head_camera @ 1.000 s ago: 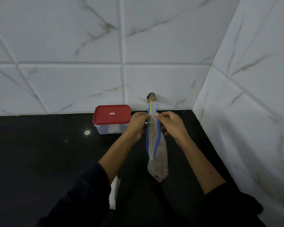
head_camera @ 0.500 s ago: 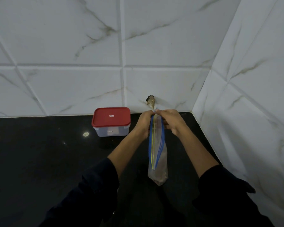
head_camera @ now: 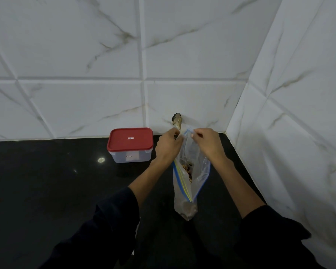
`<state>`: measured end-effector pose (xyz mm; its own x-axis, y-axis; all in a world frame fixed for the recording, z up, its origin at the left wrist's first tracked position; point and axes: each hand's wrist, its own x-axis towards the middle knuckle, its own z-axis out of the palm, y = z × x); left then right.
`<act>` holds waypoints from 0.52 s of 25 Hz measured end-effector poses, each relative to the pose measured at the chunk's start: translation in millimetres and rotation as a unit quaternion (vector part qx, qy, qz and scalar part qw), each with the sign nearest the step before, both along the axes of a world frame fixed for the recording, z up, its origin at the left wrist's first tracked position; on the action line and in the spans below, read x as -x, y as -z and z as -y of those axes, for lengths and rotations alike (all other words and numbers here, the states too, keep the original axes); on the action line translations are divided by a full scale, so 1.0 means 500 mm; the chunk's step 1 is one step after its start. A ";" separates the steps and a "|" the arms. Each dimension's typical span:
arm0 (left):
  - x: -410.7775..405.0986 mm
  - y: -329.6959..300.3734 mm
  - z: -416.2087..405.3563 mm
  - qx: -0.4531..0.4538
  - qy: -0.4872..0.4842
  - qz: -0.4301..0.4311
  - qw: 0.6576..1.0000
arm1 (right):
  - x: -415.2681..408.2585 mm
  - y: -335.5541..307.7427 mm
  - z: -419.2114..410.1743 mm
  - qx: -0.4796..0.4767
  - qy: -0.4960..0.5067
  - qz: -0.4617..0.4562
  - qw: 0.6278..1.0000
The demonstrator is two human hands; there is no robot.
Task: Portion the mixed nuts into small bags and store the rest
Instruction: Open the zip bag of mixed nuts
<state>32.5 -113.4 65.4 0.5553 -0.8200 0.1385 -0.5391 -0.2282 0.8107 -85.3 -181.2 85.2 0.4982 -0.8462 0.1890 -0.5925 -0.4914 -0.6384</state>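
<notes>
hands meet at the top of a clear zip bag (head_camera: 190,171) that hangs over the black tabletop (head_camera: 47,191), to the right of a red-lidded container (head_camera: 130,145). left hand (head_camera: 168,147) pinches the near lip of the bag, fingers (head_camera: 176,133) closed on the plastic, and right hand (head_camera: 207,143) pinches the opposite lip, its fingers clenched on it too. the two lips stand apart, so the mouth of the bag is open along its blue and yellow zip strip (head_camera: 181,183). mixed nuts (head_camera: 187,170) show brown inside the bag, with more gathered at its bottom corner, which points down toward the tabletop; whether the corner touches it cannot be told. the container sits closed on the tabletop against the marbled tile wall (head_camera: 85,55), left of the left hand and apart from the bag. beyond the bag, right of the container, a small dark mark (head_camera: 177,120) shows on the wall just above the tabletop edge. dark sleeves (head_camera: 109,226) cover both forearms.
</notes>
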 end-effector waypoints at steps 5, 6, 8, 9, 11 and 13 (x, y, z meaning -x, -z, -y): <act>-0.002 0.003 0.000 0.019 -0.011 0.117 0.993 | 0.021 -0.009 -0.019 0.159 0.012 -0.077 0.984; -0.002 0.000 -0.002 0.027 -0.008 0.121 0.992 | 0.027 -0.010 -0.019 0.173 0.006 -0.082 0.982; -0.006 -0.004 -0.002 0.043 0.021 0.098 0.994 | 0.036 -0.010 -0.014 0.186 -0.008 -0.094 0.978; -0.009 -0.005 -0.004 0.048 0.038 0.072 0.996 | 0.039 -0.009 -0.011 0.184 -0.011 -0.098 0.978; -0.016 -0.008 -0.009 0.041 0.055 0.004 0.998 | 0.044 -0.005 -0.004 0.154 -0.004 -0.088 0.984; -0.027 -0.010 -0.014 0.017 0.059 -0.067 0.996 | 0.049 -0.006 -0.001 0.065 0.011 -0.049 0.997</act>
<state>46.1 -106.6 70.4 0.4715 -0.8763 0.0992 -0.4475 -0.1408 0.8831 -109.6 -180.8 88.2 0.5010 -0.8286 0.2501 -0.6603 -0.5527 -0.5085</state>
